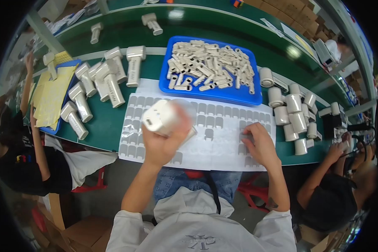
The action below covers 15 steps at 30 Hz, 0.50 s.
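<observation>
My left hand (161,145) is closed around a white device (158,118) shaped like a small hair dryer. Its near end, with a small dark slot, faces up toward me, and its far side is smeared by motion. Under it lies a white sheet of grey stickers (222,145), with bare patches in the middle. Over the sheet's right part, my right hand (259,145) is half curled, thumb and forefinger apart near the grey stickers. Nothing shows between those fingers.
Behind the sheet, a blue tray (166,80) holds many small white parts. Similar white devices (109,82) stand at the left, beside yellow papers (56,94). White cylindrical pieces (296,119) crowd the right. Co-workers sit on both sides; one co-worker's hand (337,150) is at the far right.
</observation>
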Each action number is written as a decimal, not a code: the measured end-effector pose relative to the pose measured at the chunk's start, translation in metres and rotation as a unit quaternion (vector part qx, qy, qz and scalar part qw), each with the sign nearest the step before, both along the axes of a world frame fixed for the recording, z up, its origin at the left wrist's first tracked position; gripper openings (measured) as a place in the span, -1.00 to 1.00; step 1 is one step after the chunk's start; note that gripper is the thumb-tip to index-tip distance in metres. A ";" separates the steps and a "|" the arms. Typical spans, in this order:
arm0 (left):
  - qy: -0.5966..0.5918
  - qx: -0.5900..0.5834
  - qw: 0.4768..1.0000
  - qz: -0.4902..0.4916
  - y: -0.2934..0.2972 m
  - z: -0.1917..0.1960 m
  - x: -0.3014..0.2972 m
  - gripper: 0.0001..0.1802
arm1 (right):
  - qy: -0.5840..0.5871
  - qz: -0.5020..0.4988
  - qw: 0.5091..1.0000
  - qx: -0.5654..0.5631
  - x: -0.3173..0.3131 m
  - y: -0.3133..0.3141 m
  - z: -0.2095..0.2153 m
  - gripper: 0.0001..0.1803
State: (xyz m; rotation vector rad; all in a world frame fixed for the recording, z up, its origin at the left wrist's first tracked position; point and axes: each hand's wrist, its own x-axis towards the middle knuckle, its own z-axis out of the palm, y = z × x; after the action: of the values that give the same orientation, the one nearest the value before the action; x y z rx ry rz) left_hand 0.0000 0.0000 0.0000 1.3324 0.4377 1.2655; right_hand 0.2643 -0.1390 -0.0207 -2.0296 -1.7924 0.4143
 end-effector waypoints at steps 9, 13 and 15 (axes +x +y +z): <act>0.142 0.165 0.975 -0.039 0.002 0.008 0.020 -0.66 | 0.050 -0.008 0.999 0.004 0.003 -0.003 0.006 -0.80; 0.132 0.177 0.973 -0.062 0.000 0.002 0.036 -0.63 | 0.159 -0.018 0.987 0.026 0.014 -0.013 0.016 -0.86; 0.134 0.190 0.970 -0.077 -0.002 0.000 0.041 -0.63 | 0.186 -0.050 0.978 0.080 0.019 -0.023 0.019 -0.87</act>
State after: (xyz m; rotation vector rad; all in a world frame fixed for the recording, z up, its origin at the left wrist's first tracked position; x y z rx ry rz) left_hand 0.0413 -0.0023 -0.0003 1.8392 0.2768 1.0772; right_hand 0.2833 -0.1621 -0.0020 -1.7832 -1.4451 0.5573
